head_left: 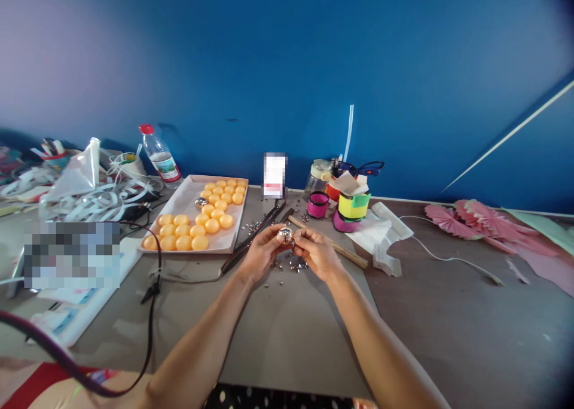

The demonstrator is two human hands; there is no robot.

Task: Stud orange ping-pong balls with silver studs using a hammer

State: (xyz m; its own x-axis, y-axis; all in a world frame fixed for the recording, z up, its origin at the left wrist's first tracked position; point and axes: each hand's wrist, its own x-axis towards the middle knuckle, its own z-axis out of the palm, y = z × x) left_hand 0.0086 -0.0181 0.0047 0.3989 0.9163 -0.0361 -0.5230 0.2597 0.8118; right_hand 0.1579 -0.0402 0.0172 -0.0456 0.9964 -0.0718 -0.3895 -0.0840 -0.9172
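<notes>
Between my two hands, above the grey work mat, is a small shiny silver ball (pixel 285 235) with a glinting, faceted surface. My left hand (pixel 263 249) grips it from the left with thumb and fingers. At its right side the fingers of my right hand (pixel 314 249) are pinched together against it; whether a small piece is also between them is hidden. Loose small silver pieces (pixel 298 265) lie scattered under and around my hands. Left of them, a shallow white box (pixel 179 195) holds several orange balls (pixel 211 225) and one silver-covered ball (pixel 200 203).
A hammer (pixel 347 253) lies just behind my right hand, and a black cable (pixel 246 241) runs left of my hands. Behind stand a glass jar (pixel 316 179) and a magenta ring-shaped container (pixel 318 204). A bottle (pixel 161 158) and tangled white strips (pixel 89 194) are left; pink folded paper (pixel 479 220) is right.
</notes>
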